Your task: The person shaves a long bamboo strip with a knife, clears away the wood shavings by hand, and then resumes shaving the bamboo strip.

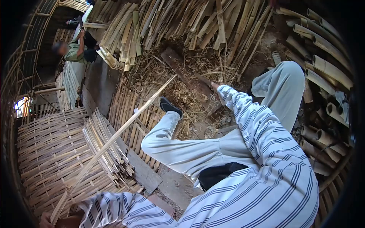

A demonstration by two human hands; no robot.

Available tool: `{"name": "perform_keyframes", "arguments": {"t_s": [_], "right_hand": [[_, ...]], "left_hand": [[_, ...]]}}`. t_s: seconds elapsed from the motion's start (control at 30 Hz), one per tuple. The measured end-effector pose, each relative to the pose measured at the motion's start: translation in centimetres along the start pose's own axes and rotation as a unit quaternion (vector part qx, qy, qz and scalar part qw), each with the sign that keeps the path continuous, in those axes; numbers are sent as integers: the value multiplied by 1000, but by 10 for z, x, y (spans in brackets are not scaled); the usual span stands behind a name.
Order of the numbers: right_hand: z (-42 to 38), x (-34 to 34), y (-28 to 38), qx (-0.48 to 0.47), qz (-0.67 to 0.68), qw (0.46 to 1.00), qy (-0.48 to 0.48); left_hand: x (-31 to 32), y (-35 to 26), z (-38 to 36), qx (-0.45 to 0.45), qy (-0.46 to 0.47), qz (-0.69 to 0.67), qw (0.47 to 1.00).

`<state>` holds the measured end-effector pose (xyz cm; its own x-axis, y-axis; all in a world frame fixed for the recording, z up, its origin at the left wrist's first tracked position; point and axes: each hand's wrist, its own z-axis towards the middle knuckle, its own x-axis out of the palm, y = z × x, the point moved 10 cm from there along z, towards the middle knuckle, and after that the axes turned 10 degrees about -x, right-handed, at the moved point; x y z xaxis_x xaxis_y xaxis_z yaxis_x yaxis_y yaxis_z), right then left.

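Note:
A long bamboo strip (114,137) runs from the lower left corner up to a dark wooden block (186,74) on the ground. Around its near end, my left hand (62,221) is closed, low at the left edge. My right hand (216,86) is closed on the handle of a knife (202,79), whose dark blade lies over the block, a little right of the strip's far tip. Curly bamboo shavings (190,110) cover the ground around the block. My legs are bent on either side, with a dark sandal (170,106) on one foot.
Split bamboo slats (182,22) are piled beyond the block. Cut bamboo tubes (327,68) lie at the right. A woven bamboo mat (53,148) and a bundle of thin strips (110,152) are at the left. Another person (78,53) sits at the upper left.

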<state>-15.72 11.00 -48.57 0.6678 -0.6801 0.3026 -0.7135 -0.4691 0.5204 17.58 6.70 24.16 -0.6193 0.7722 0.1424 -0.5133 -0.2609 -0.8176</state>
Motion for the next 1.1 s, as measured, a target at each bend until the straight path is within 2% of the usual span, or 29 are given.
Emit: {"name": "perform_keyframes", "arguments": {"t_s": [0.13, 0.2, 0.23, 0.3, 0.4, 0.5, 0.53, 0.57, 0.63, 0.67, 0.77, 0.8, 0.9, 0.93, 1.03, 1.1], "right_hand": [[-13, 18, -8, 67, 249, 966, 24], [-10, 22, 3, 55, 377, 923, 57], [-6, 25, 13, 37, 460, 880, 113], [-14, 18, 22, 18, 420, 897, 136], [-34, 3, 29, -41, 302, 947, 107], [-96, -1, 61, -195, 163, 966, 50], [-93, -5, 59, -214, 84, 972, 40], [-91, -14, 59, -242, -5, 970, 2], [-108, -22, 63, -286, -181, 938, -70], [-84, -30, 53, -293, -244, 920, -87], [-50, -60, 22, -257, -282, 903, -198], [-46, -61, 17, -238, -319, 900, -176], [-93, -57, 41, -177, -490, 820, -237], [-83, -58, 31, -159, -475, 838, -216], [-92, -46, 46, -230, -432, 844, -221], [-86, -35, 50, -260, -370, 878, -157]], "left_hand": [[-22, -43, -5, 17, -20, 10, 1000], [-34, -61, -9, 21, -27, 14, 999], [-38, -67, -11, 23, -33, 19, 999], [-45, -63, -9, 35, -65, 44, 996], [-42, -42, 0, 61, -131, 78, 986], [-57, -36, 6, 45, -74, 20, 996], [-48, -13, 15, -3, -25, -47, 999], [-49, -3, 20, -2, -32, -49, 998], [-52, 13, 28, -3, -47, -51, 998], [-58, 19, 32, -5, -97, -13, 995], [-54, 49, 50, -54, -12, 9, 998], [-57, 53, 54, -45, -20, 10, 999], [-49, 58, 65, -38, 12, -19, 999], [-49, 56, 68, -47, 15, -9, 999], [-40, 58, 74, -64, 39, -31, 997], [-40, 58, 79, -64, 34, 19, 997]]}}
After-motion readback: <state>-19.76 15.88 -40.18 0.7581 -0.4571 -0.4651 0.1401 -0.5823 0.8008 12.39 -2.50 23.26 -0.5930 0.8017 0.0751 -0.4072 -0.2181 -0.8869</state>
